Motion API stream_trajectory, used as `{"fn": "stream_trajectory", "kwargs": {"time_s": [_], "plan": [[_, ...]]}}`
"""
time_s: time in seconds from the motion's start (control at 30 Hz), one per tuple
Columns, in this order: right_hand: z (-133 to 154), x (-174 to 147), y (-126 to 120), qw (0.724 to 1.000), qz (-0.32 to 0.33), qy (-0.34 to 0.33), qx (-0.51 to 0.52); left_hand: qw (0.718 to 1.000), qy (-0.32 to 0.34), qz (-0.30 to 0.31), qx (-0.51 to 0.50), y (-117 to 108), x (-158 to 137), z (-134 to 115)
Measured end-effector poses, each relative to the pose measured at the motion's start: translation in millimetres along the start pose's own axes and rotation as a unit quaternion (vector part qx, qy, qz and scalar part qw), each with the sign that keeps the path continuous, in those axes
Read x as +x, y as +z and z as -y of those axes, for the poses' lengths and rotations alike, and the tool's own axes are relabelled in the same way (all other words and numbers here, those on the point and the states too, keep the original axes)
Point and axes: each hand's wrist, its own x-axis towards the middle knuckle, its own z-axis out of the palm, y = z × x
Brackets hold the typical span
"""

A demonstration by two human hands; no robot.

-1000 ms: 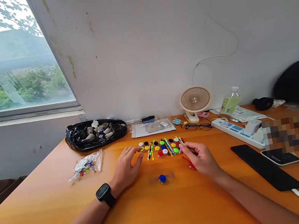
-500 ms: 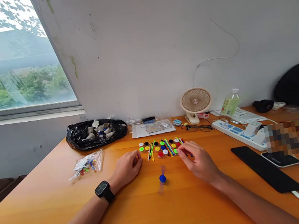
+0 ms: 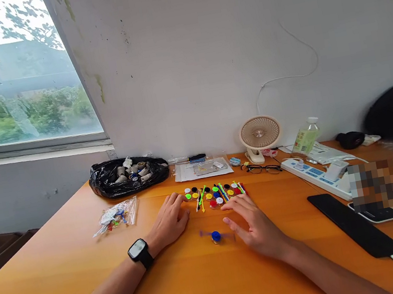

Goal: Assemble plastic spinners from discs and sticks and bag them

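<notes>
A small blue spinner toy [image 3: 216,237] stands on the table between my hands, its thin arms smeared by motion. My right hand [image 3: 253,223] is just right of it, thumb and fingers apart, holding nothing. On the left, my left hand [image 3: 169,220] rests on the tabletop with fingers stretched out and nothing in it. Beyond the spinner lie several coloured discs [image 3: 209,196] in white, black, yellow, green, blue and red, mixed with thin coloured sticks [image 3: 222,192]. The right fingertips are close to the near edge of that group; whether they touch it I cannot tell.
To the left lies a clear bag of small parts [image 3: 117,215]. A black plastic bag [image 3: 102,184] sits behind it. Along the back are a fan [image 3: 260,133], glasses [image 3: 261,168] and a bottle [image 3: 307,136]. A power strip [image 3: 314,178] and a black slab [image 3: 354,224] occupy the right.
My right hand has opened from a pinch and come nearer to the spinner. The left fingers have straightened. The spinner's blurred arms now point sideways instead of front to back.
</notes>
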Motion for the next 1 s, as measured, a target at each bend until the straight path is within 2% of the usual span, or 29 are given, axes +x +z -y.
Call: {"fn": "stream_trajectory", "kwargs": {"time_s": [0.13,0.33,0.5,0.6,0.7,0.87,1.0], "plan": [[0,0,0,1.000,0.006,-0.003,0.006,0.999,0.034,0.006,0.021,0,1,1],[-2,0,-3,1.000,0.010,-0.003,0.007,1.000,-0.021,0.003,0.000,-2,1,-3],[0,-1,-2,1.000,0.020,-0.006,0.011,0.996,0.063,0.057,-0.037,-5,1,-11],[1,-1,-1,0.999,0.033,-0.011,0.016,0.994,0.080,0.070,-0.033,-5,2,-12],[2,-2,-2,0.999,0.044,-0.013,0.018,0.995,0.064,0.059,-0.038,-4,2,-11],[3,-1,-3,0.998,0.056,-0.014,0.025,0.999,-0.006,0.041,-0.021,-1,2,-8],[4,-1,-3,0.997,0.067,-0.013,0.025,0.999,0.007,0.041,-0.033,-1,2,-7]]}}
